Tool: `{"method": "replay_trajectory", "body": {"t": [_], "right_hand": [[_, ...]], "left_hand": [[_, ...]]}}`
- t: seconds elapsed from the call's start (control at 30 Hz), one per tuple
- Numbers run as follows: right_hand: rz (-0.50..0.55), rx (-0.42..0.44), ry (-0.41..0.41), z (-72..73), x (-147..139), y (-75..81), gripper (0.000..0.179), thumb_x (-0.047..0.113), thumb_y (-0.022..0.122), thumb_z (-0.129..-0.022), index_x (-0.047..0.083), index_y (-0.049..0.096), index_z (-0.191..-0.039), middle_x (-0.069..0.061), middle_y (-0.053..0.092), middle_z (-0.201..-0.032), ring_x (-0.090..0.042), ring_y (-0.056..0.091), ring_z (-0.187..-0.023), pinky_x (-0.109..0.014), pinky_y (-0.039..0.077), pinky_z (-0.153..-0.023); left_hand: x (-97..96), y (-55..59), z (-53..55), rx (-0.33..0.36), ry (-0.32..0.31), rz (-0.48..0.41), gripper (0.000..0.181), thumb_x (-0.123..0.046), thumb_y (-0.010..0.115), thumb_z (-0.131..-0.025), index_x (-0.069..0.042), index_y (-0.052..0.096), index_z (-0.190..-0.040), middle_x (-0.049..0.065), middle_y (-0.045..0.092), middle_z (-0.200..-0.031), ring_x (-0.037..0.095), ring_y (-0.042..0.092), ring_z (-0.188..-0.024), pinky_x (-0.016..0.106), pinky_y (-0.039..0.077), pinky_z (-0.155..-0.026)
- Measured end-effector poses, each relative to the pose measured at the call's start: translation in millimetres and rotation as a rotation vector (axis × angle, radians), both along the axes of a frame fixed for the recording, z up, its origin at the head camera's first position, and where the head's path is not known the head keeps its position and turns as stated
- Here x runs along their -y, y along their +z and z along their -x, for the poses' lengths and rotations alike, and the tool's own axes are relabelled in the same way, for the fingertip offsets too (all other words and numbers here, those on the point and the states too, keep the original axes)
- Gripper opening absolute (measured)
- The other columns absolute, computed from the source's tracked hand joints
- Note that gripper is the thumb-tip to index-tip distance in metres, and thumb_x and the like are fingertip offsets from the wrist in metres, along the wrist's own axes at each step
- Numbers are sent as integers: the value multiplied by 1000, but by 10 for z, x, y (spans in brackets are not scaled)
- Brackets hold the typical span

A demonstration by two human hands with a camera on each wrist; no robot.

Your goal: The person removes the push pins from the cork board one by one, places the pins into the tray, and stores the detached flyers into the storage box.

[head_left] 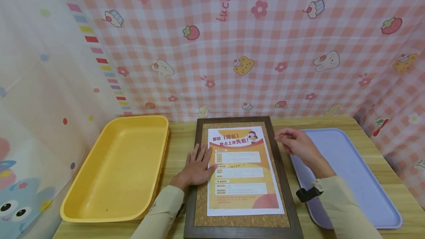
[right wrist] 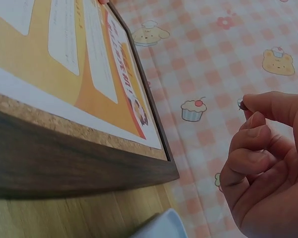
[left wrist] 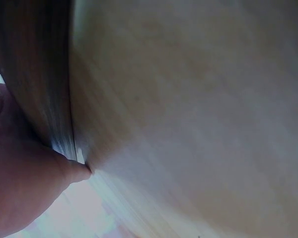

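A printed sheet (head_left: 244, 176), orange and white with a red heading, lies on a cork board (head_left: 202, 209) in a dark wooden frame (head_left: 232, 231). Fingers spread, my left hand (head_left: 196, 167) rests across the frame's left side, its fingertips on the sheet's left edge. In the left wrist view, part of that hand (left wrist: 30, 183) lies against the dark frame. My right hand (head_left: 297, 145) hovers beside the board's upper right side. The right wrist view shows its thumb and finger pinching a tiny silver thumbtack (right wrist: 241, 104), with the other fingers curled.
To the left of the board stands a deep yellow tray (head_left: 116, 172). A shallow lavender tray (head_left: 352, 180) lies to the right, partly under my right forearm. Behind the wooden table (head_left: 179, 139) hangs a pink checked cloth (head_left: 212, 47).
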State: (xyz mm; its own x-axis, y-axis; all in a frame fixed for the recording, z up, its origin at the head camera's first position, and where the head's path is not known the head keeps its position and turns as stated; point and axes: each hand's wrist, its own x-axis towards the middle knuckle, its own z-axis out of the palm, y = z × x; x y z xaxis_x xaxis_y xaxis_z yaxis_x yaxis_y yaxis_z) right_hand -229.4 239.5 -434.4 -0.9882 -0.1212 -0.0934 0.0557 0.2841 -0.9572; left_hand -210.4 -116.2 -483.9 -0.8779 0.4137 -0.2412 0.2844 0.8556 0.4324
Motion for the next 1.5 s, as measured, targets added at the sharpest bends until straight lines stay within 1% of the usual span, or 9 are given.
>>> {"method": "replay_trajectory", "body": {"t": [0.23, 0.47, 0.6, 0.67, 0.87, 1.07, 1.17, 1.23, 1.5], "right_hand": [[3, -8, -18, -19, -80, 18, 25, 18, 62, -99, -4, 61, -110, 5, 47, -61, -8, 39, -52, -25, 33, -48], [-8, 4, -31, -41, -170, 42, 22, 22, 61, -100, 1, 63, -108, 5, 48, -65, -8, 39, -53, -27, 33, -48], [-11, 22, -49, -55, -250, 39, 18, 24, 61, -100, 7, 64, -108, 4, 47, -67, -9, 39, -53, -28, 34, -49], [-9, 19, -58, -65, -295, 34, 17, 25, 61, -100, 9, 65, -106, 5, 46, -66, -9, 38, -53, -28, 35, -49], [-1, -15, -87, -74, -440, 6, 21, 24, 61, -100, 4, 65, -106, 7, 50, -67, -8, 42, -56, -27, 37, -51], [0, -10, -104, -88, -557, -42, 10, 23, 60, -100, 20, 68, -96, 8, 53, -68, -8, 44, -57, -27, 37, -52], [-17, -2, -116, -93, -605, -71, 10, 25, 61, -100, 22, 69, -95, 7, 55, -68, -8, 45, -57, -27, 38, -52], [-38, 1, -122, -94, -642, -95, 10, 27, 61, -100, 21, 69, -96, 6, 55, -69, -8, 46, -58, -27, 39, -52], [-134, 12, -165, -87, -796, -217, 27, 30, 61, -99, 4, 65, -107, 8, 52, -68, -8, 48, -60, -28, 40, -53]], "left_hand": [[9, -14, 14, -1, -2, -8, 68, -41, 36, -106, -10, 8, -161, 13, -4, -167, 36, -15, -151, 63, -3, -117], [15, -144, 64, 7, 8, 0, 70, -46, 33, -106, -16, 2, -161, 7, -11, -166, 31, -21, -150, 61, -7, -117], [18, -160, 59, 0, 12, -14, 70, -47, 33, -106, -16, 2, -161, 6, -11, -166, 30, -21, -150, 61, -7, -117], [18, -156, 54, -2, 9, -17, 70, -47, 33, -106, -16, 3, -161, 6, -11, -166, 30, -21, -150, 61, -7, -117], [18, -97, 41, -5, -5, -14, 70, -44, 34, -107, -13, 4, -161, 10, -9, -167, 33, -20, -150, 62, -7, -117], [17, -33, 17, -3, -12, -20, 69, -44, 32, -107, -11, 5, -161, 12, -7, -167, 34, -18, -151, 62, -5, -117], [17, -6, 9, -6, -12, -37, 69, -42, 34, -107, -9, 8, -161, 14, -3, -167, 36, -15, -151, 64, -4, -117], [15, 0, 8, -3, -11, -29, 69, -42, 34, -107, -9, 8, -161, 14, -3, -167, 36, -15, -151, 63, -4, -117], [26, -9, 5, -4, -14, -7, 67, -41, 34, -107, -10, 8, -161, 12, -4, -167, 36, -14, -151, 62, -3, -118]]}}
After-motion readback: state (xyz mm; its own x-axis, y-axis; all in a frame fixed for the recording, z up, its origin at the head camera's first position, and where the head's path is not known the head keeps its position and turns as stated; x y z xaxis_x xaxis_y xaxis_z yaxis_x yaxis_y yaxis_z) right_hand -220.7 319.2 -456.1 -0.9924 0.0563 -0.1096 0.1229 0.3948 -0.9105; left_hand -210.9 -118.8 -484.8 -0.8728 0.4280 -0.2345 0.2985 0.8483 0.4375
